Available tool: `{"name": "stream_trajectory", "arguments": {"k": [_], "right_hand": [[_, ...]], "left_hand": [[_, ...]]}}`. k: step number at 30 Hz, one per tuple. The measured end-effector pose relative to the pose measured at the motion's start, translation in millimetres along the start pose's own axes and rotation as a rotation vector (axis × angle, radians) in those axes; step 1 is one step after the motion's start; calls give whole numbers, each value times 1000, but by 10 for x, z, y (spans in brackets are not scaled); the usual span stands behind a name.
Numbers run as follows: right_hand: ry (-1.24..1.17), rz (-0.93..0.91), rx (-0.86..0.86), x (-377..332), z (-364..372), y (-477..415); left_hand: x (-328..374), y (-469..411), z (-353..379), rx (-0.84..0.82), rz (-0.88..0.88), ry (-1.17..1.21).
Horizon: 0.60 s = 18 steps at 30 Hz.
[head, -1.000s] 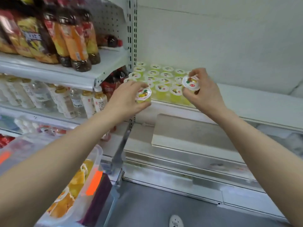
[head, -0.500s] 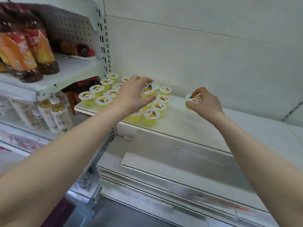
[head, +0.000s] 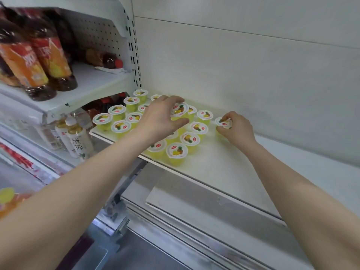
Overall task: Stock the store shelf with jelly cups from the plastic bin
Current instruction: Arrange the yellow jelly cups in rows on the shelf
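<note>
Head view, step: placing. Both hands are at the shelf, each with one cup, so I judge this to be the set-down part of stocking.
Left hand (head: 161, 117): its thumb and fingers curl round the rim of a yellow jelly cup with a white foil lid (head: 179, 111). The cup sits over the middle of the group, and I cannot tell whether its base has landed.
Right hand (head: 237, 128): its fingertips pinch a second yellow foil-lidded jelly cup (head: 224, 122) by the lid edge, low on the flat white shelf board (head: 224, 166).
Stocked cups: the cluster of yellow jelly cups (head: 176, 152) lies all around the left grip. It lies just to the left of the right grip, with a small gap between.
Plastic bin: not clearly in view. There is only a yellow-orange blur at the lower left edge, well behind both grips.
Next move: probably seat each cup upright and in line, let go without nudging its neighbours, then go back for more.
Lid print: a fruit picture and a small red oval mark, too small to read.
Pale small bottles (head: 78, 143): below and left of the left grip, with the label reading "茶粹".
Dark tall bottles with orange labels (head: 29, 65): above and left of the left grip, with large characters too blurred to read.
</note>
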State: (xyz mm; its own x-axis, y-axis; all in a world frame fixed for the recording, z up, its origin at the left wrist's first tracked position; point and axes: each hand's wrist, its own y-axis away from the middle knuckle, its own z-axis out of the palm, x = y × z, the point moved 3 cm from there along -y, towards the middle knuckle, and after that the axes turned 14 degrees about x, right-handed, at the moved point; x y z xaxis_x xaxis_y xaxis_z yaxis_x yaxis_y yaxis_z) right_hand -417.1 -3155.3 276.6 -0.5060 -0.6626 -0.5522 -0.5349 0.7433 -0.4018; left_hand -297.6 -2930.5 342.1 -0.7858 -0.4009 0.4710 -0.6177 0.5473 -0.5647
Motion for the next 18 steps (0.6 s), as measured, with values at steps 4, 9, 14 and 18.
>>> {"name": "stream_trajectory", "arguments": {"k": [4, 9, 14, 18], "right_hand": [[-20, -31, 30, 51, 71, -109], [35, -119, 15, 100, 112, -108], [100, -283, 14, 142, -30, -106], [229, -406, 98, 204, -201, -96]], "left_hand": [[17, -32, 51, 9, 3, 14], [73, -70, 156, 6, 19, 14], [259, -128, 338, -26, 72, 71], [459, -133, 626, -130, 159, 51]]}}
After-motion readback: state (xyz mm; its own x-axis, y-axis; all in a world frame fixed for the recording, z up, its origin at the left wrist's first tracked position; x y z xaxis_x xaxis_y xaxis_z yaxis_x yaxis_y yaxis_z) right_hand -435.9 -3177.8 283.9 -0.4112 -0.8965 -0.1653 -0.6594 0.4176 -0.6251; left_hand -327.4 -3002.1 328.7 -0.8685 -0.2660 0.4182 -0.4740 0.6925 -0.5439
